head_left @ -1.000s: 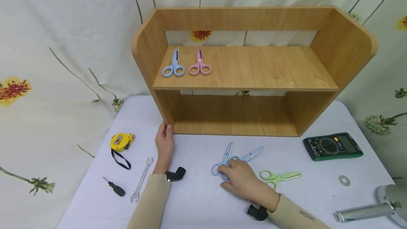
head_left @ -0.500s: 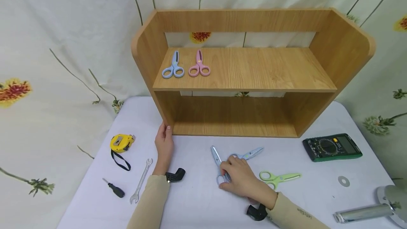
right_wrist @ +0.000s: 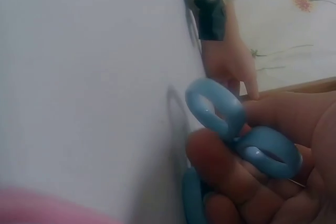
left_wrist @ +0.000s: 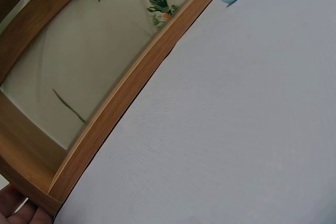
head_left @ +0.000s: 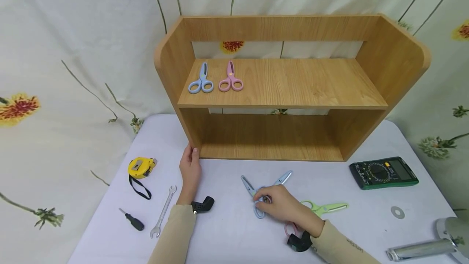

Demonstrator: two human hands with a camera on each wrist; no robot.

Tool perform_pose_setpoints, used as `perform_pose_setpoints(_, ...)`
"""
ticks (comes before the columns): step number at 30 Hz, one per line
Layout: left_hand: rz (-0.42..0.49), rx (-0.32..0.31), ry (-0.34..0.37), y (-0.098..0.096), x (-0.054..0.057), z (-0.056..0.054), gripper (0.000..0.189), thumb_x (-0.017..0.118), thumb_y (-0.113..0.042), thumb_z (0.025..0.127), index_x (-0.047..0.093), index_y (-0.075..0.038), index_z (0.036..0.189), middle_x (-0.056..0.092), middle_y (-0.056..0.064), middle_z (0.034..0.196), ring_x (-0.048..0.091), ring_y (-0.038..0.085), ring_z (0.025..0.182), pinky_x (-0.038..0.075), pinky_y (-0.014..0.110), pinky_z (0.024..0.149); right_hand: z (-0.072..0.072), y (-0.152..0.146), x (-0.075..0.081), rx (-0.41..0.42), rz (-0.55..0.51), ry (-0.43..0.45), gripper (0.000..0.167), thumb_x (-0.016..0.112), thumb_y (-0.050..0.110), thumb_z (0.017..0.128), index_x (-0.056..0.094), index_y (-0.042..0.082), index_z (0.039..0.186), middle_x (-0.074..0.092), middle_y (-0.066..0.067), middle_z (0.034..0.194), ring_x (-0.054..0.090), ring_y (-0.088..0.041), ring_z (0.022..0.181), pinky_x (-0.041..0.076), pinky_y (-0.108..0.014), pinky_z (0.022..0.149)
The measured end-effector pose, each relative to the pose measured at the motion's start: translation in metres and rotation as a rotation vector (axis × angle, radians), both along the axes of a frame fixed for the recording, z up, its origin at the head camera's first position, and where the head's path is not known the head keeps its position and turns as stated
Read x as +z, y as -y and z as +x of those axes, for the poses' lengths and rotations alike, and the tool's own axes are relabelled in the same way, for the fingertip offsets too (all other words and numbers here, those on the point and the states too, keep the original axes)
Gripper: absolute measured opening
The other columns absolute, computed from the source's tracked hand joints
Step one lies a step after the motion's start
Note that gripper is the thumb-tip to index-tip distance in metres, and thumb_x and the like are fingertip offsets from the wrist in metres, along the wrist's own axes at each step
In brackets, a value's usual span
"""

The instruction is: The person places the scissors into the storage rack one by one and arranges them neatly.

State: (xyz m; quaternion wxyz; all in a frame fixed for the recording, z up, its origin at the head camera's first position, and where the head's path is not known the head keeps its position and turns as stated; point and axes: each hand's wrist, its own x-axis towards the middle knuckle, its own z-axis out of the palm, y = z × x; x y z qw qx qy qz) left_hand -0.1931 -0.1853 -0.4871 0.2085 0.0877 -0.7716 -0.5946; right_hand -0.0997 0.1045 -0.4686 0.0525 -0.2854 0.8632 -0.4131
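My left hand (head_left: pixel 190 171) grips the lower front corner of the wooden shelf (head_left: pixel 282 107), thumb at the panel's front edge. My right hand (head_left: pixel 280 203) pinches blue scissors (head_left: pixel 248 183) by the handles, blades toward the upper left. A second pair of light-blue scissors (head_left: pixel 284 177) points to the upper right, its handles mostly under that hand. In the right wrist view, two blue handle loops (right_wrist: pixel 210 103) stand between thumb and fingers, off the cloth. Another blue loop (right_wrist: pixel 192 198) lies below. A pink handle loop (head_left: pixel 291 228) shows beneath the right wrist.
Blue scissors (head_left: pixel 201 78) and pink scissors (head_left: pixel 231 77) lie on the upper board. Green scissors (head_left: pixel 331 208), a multimeter (head_left: pixel 382 173), a washer (head_left: pixel 397 212) and a metal cylinder (head_left: pixel 419 250) are at right. Left are a tape measure (head_left: pixel 141 168), a wrench (head_left: pixel 163 211) and a screwdriver (head_left: pixel 132 220).
My right hand has swung the nearer blue scissors' blades to the left. The second light-blue pair has also shifted left, and the pink loop has come into view. My left hand stays on the shelf.
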Motion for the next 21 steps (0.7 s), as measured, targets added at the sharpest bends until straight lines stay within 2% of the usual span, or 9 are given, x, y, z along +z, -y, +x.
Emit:
perform_pose_setpoints(6, 0.009, -0.003, -0.002, 0.000, 0.000, 0.000, 0.045, 0.043, -0.021, 0.110, 0.047, -0.007, 0.152, 0.052, 0.014, 0.155, 0.046, 0.029, 0.147, 0.038, 0.046, 0.123, -0.004, -0.004, 0.003, 0.008, -0.033, 0.073, 0.011, 0.077, 0.007, 0.084, 0.078, 0.008, 0.095, 0.058, 0.009, 0.069, 0.040, 0.005, 0.060, 0.036, -0.015, 0.053)
perform_pose_setpoints(15, 0.009, -0.003, -0.012, 0.002, 0.000, -0.002, 0.045, 0.043, -0.020, 0.109, 0.047, -0.006, 0.152, 0.052, 0.016, 0.154, 0.047, 0.031, 0.146, 0.038, 0.047, 0.122, -0.009, -0.010, 0.006, -0.013, -0.089, 0.172, 0.014, 0.078, 0.005, 0.081, 0.078, 0.006, 0.095, 0.054, 0.009, 0.070, 0.043, 0.004, 0.063, 0.036, -0.015, 0.057)
perform_pose_setpoints(18, 0.016, 0.001, -0.010, 0.001, -0.001, -0.002, 0.045, 0.043, -0.019, 0.109, 0.047, -0.005, 0.152, 0.052, 0.016, 0.154, 0.047, 0.031, 0.146, 0.038, 0.047, 0.122, -0.012, -0.012, 0.011, -0.026, -0.137, 0.268, 0.017, 0.077, 0.004, 0.081, 0.077, 0.003, 0.099, 0.046, 0.010, 0.065, 0.038, 0.003, 0.058, 0.033, -0.014, 0.053)
perform_pose_setpoints(21, 0.020, 0.007, -0.008, 0.000, -0.001, -0.002, 0.045, 0.044, -0.019, 0.109, 0.048, -0.005, 0.151, 0.053, 0.017, 0.153, 0.048, 0.031, 0.145, 0.039, 0.047, 0.121, -0.016, -0.015, 0.019, 0.000, -0.233, 0.386, 0.023, 0.073, 0.002, 0.084, 0.073, -0.003, 0.106, 0.056, 0.010, 0.070, 0.043, 0.002, 0.056, 0.035, -0.013, 0.053)
